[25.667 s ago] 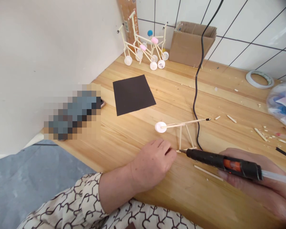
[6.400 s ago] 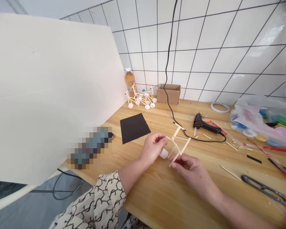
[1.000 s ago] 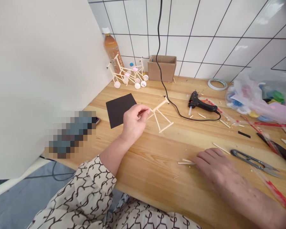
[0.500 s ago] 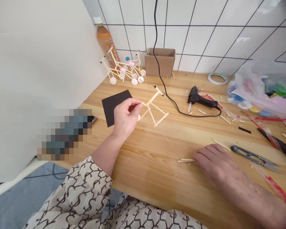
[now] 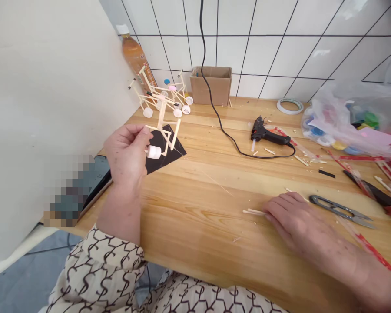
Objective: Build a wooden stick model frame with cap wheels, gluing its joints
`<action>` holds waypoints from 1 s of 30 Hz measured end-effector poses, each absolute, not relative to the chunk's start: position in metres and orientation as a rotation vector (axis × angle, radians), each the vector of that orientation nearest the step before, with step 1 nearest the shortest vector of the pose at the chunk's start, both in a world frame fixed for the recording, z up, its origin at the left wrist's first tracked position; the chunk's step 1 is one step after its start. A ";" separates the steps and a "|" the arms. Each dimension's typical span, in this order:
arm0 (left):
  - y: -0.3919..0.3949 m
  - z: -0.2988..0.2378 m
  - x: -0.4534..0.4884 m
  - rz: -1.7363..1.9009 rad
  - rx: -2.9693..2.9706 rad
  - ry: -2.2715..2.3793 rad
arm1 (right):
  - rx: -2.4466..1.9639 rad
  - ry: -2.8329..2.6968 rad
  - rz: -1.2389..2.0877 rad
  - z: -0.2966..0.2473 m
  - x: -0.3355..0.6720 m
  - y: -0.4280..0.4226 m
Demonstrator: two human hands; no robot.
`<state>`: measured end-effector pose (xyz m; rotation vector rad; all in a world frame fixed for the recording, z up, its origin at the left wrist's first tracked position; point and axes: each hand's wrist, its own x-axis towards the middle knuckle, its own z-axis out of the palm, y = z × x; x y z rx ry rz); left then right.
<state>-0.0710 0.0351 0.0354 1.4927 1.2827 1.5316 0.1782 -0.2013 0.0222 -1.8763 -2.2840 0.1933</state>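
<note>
My left hand [image 5: 127, 150] pinches a stick bicycle model [image 5: 162, 115] between thumb and fingertips, holding it over a black card [image 5: 164, 163]. The model is a frame of thin pale wooden sticks with a dark-tipped crossbar at its top. A white cylindrical piece [image 5: 154, 152] shows beside my left fingers; I cannot tell how it joins the frame. On the tabletop rests my right hand [image 5: 291, 213], fingers curled over two short wooden sticks [image 5: 254, 212] whose ends stick out to the left. Grey thread snips [image 5: 340, 211] lie just right of that hand.
Several finished stick models [image 5: 177, 102] with cap wheels stand by a drink bottle [image 5: 137, 54]. Farther back are a cardboard box [image 5: 211, 87], a corded glue gun [image 5: 270, 135], a tape roll [image 5: 289, 106] and a plastic bag of caps [image 5: 352, 117]. A phone [image 5: 84, 187] lies left.
My left hand has moved left with the stick model and turned it, bringing the white cylindrical piece into sight. My right hand stays on the sticks. The view has shifted slightly.
</note>
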 end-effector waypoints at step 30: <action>-0.001 0.016 -0.032 1.096 1.907 1.212 | -2.068 -2.105 0.399 0.024 0.181 -0.198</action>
